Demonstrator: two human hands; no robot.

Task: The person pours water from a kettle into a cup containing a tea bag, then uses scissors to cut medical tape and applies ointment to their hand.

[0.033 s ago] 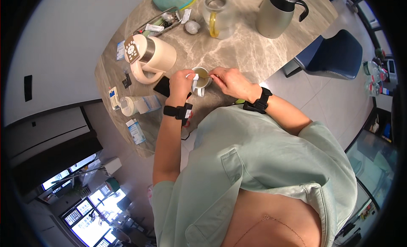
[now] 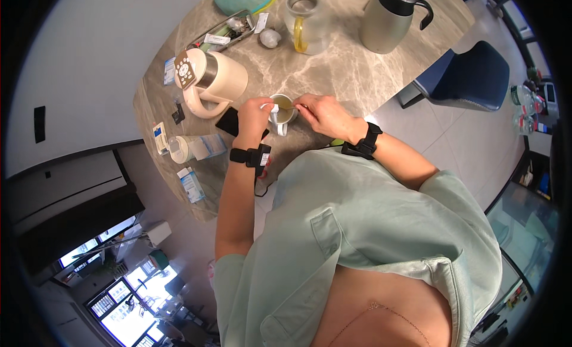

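Note:
A white mug [image 2: 282, 127] with yellowish-green liquid [image 2: 285, 102] stands near the table's front edge, its handle toward me. At the mug's left rim my left hand [image 2: 255, 116] is closed on a small white piece [image 2: 274, 108], perhaps paper or a sachet; its kind is unclear. On the other side, my right hand [image 2: 326, 115] pinches the end of a thin spoon [image 2: 293, 108] that reaches over the rim into the liquid. The spoon's bowl is hidden in the liquid. A black phone-like slab [image 2: 227, 121] lies partly under my left wrist.
Left of the mug stand a cream kettle [image 2: 229, 76] and a lidded container [image 2: 180, 149]. Farther back are a glass jug [image 2: 310, 28], a steel thermos jug [image 2: 386, 25] and a long tray [image 2: 238, 31] of small items. A blue chair [image 2: 471, 78] is beyond the right edge.

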